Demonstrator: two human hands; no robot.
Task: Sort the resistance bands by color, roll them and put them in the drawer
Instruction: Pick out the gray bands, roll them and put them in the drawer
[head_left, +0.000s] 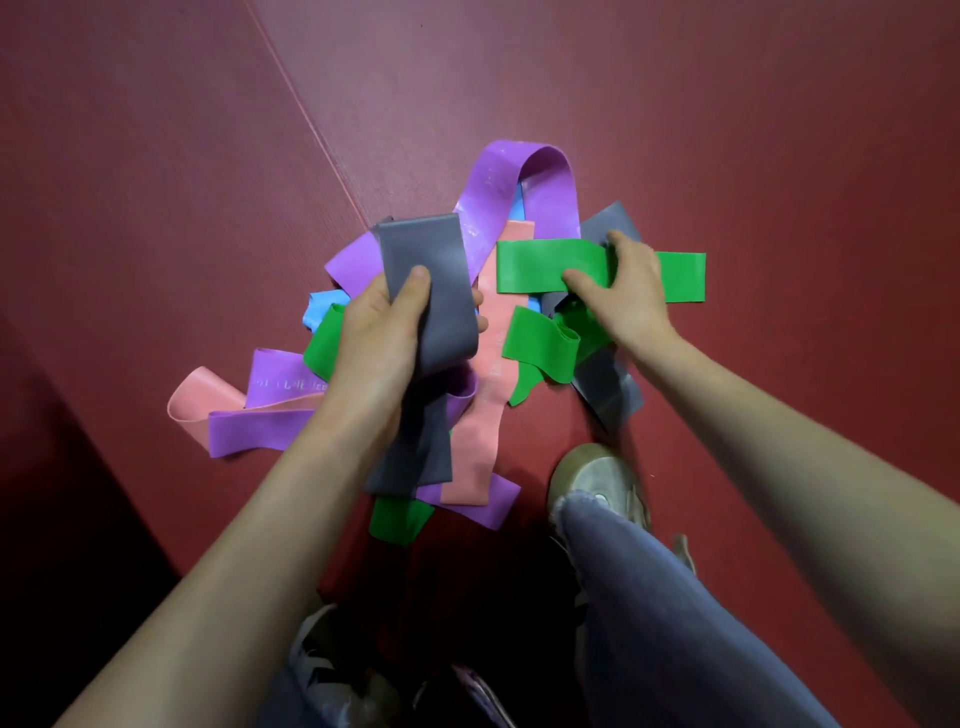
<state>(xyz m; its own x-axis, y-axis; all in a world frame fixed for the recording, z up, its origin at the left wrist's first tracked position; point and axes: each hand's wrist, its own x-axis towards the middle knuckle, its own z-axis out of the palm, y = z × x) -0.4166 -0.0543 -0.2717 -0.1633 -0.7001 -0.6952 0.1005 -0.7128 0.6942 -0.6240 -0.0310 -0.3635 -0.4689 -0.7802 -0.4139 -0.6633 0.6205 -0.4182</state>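
A tangled pile of flat resistance bands lies on the dark red floor mat (156, 182): purple (519, 187), pink (483, 415), green and blue (324, 306) ones. My left hand (384, 332) grips a grey band (431, 280), thumb on top, lifted above the pile; its lower end hangs down over the heap. My right hand (623, 291) reaches onto the pile's right side, with its thumb pressing on a flat green band (540, 265) and its fingers curled at another grey band (608, 223) behind it. No drawer is in view.
My shoe (592, 478) and jeans-clad leg (675, 623) stand just below the pile on the right. My other shoe (332, 665) is at the bottom centre. A mat seam (306, 119) runs diagonally at the upper left. A darker strip borders the mat at the left.
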